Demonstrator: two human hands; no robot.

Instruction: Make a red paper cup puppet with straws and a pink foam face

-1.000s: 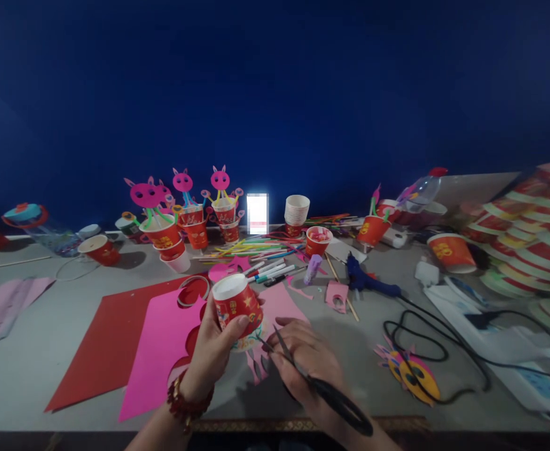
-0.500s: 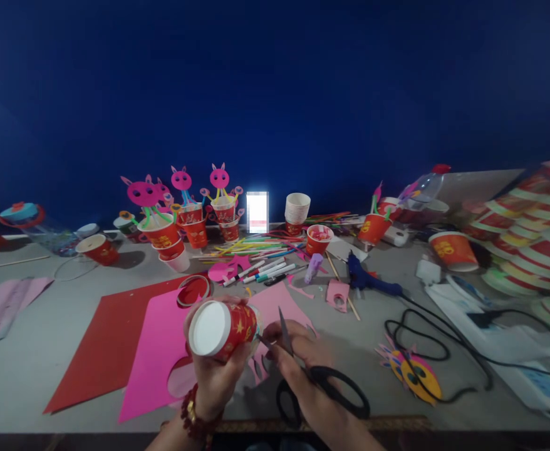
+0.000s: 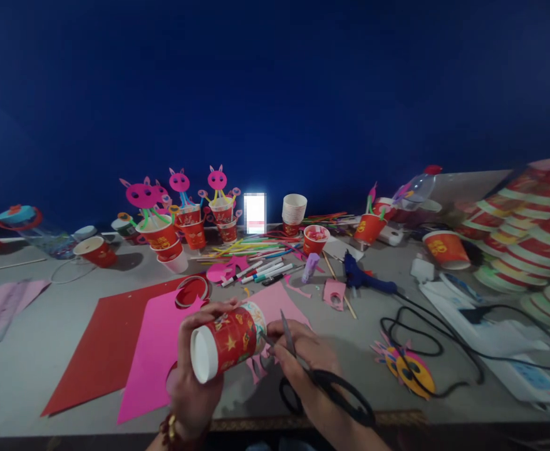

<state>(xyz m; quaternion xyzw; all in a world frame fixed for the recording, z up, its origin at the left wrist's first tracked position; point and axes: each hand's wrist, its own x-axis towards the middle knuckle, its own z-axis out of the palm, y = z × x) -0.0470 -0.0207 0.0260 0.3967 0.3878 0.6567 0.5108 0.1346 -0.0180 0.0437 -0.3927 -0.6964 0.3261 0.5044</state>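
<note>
My left hand (image 3: 195, 382), a beaded bracelet at its wrist, is wrapped round a red paper cup (image 3: 232, 341) with gold patterns. The cup lies tilted on its side, one white end toward the lower left and a teal-and-white patterned end toward my right hand. In my right hand (image 3: 310, 357) are black-handled scissors (image 3: 345, 398). Their blades are apart: one points up, the other reaches the cup's patterned end. My right fingertips are close to that end; whether they also pinch something there is unclear. Beneath lies a cut pink sheet (image 3: 279, 304).
Red (image 3: 96, 338) and bright pink sheets (image 3: 148, 357) lie left. Pink-headed cup figures (image 3: 157, 232) stand behind, near several markers (image 3: 268, 272). To the right are a blue glue gun (image 3: 366, 279), its black cable (image 3: 411, 344), a yellow paper face (image 3: 416, 376) and stacked cups (image 3: 529, 232).
The cup has turned, so more of its red side and patterned end show. My left hand has shifted slightly left and down. The scissors stay by the patterned end.
</note>
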